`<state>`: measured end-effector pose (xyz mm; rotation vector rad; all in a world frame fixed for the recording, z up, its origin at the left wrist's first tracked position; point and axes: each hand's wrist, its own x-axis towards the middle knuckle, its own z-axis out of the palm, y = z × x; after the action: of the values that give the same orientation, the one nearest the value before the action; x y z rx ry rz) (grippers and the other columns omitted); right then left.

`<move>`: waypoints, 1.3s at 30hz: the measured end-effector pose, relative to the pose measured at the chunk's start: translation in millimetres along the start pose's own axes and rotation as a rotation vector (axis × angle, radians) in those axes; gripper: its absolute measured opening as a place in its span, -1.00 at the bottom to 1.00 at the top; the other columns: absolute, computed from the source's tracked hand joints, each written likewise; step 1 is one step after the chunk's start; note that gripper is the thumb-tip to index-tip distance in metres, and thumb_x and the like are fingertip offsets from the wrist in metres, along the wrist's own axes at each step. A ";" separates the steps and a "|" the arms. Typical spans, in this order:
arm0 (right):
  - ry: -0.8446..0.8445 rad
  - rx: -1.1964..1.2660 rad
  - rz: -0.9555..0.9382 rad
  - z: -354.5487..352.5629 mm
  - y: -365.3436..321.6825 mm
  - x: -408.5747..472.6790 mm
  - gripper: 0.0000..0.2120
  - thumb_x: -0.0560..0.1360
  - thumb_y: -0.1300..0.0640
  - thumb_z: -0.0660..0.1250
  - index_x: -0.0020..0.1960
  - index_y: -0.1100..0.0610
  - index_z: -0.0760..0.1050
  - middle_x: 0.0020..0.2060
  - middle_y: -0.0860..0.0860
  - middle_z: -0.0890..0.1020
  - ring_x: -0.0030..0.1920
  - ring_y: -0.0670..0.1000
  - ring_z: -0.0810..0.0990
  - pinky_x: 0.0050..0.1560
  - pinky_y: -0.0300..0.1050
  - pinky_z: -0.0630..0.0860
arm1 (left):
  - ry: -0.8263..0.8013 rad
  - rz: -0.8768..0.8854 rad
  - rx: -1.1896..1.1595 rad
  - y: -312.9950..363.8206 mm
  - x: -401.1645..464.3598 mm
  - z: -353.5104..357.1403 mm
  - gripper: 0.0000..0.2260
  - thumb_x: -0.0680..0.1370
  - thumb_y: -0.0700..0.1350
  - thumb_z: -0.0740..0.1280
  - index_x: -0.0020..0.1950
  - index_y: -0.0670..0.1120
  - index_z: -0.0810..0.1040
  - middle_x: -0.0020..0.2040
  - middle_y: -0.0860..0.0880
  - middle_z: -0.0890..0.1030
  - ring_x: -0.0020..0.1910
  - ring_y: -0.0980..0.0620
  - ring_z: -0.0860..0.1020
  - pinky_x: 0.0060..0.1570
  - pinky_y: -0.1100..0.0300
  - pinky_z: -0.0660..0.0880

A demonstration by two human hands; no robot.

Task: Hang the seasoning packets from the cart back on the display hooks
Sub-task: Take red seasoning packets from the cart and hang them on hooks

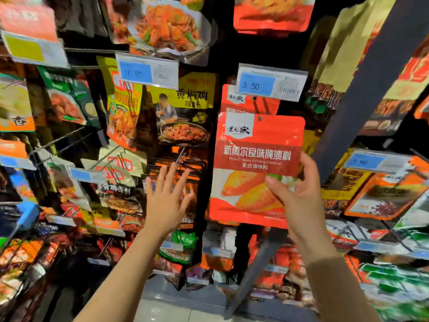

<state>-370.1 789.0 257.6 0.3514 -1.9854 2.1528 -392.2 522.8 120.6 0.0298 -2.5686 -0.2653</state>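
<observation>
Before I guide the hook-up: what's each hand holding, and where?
The right hand pinches the red marinade packet at its lower right edge. The left hand holds nothing, fingers spread.

We face a dark display rack [371, 73], wire hooks [69, 138] hung with seasoning packets [183, 108], blue price tags [270, 83] clipped in front.

One view only, worn on the head, facing straight into the display rack [209, 140] from close range and tipped slightly down. Wide-angle lens, so the edges bend and blur, and both forearms rise into frame from the bottom edge.
</observation>
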 end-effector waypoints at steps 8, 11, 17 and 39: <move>0.137 0.037 -0.057 46.1 -2.2 18.7 -0.45 0.48 0.46 0.33 0.34 0.01 0.36 0.05 0.07 0.64 0.10 0.04 0.62 0.24 0.09 0.54 | 0.164 0.152 0.124 -23.6 -0.4 33.4 -0.38 0.46 -0.04 0.22 0.54 0.04 0.22 0.53 -0.14 0.29 0.51 -0.16 0.22 0.39 -0.35 -0.03; 0.220 0.108 -0.031 54.8 0.3 17.2 -0.42 0.49 0.45 0.33 0.43 0.11 0.30 0.18 0.14 0.61 0.23 0.14 0.58 0.30 0.25 0.46 | 0.135 0.130 0.089 -19.7 -4.8 38.3 -0.29 0.43 -0.02 0.16 0.59 0.07 0.08 0.53 -0.15 0.28 0.52 -0.19 0.19 0.38 -0.41 0.00; 0.306 0.117 0.026 63.7 -3.3 19.5 -0.42 0.48 0.44 0.35 0.42 0.10 0.33 0.22 0.16 0.59 0.22 0.14 0.60 0.26 0.29 0.49 | 0.159 0.167 0.018 -22.8 -3.3 41.1 -0.31 0.53 0.04 0.11 0.61 0.11 -0.13 0.55 -0.15 0.26 0.54 -0.19 0.14 0.41 -0.38 -0.11; 0.379 -0.534 -0.015 55.1 37.1 124.4 -0.25 0.52 0.24 0.38 0.58 -0.06 0.10 -0.01 -0.05 0.55 0.00 -0.04 0.52 -0.04 -0.31 0.40 | 0.163 0.143 0.056 -20.6 -2.8 37.2 -0.51 0.64 0.10 0.07 0.56 0.01 0.24 0.57 -0.13 0.23 0.56 -0.15 0.13 0.46 -0.32 -0.11</move>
<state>-497.4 728.6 263.8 -0.1180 -2.1929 1.4506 -410.2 509.6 84.3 -0.1073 -2.4021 -0.1309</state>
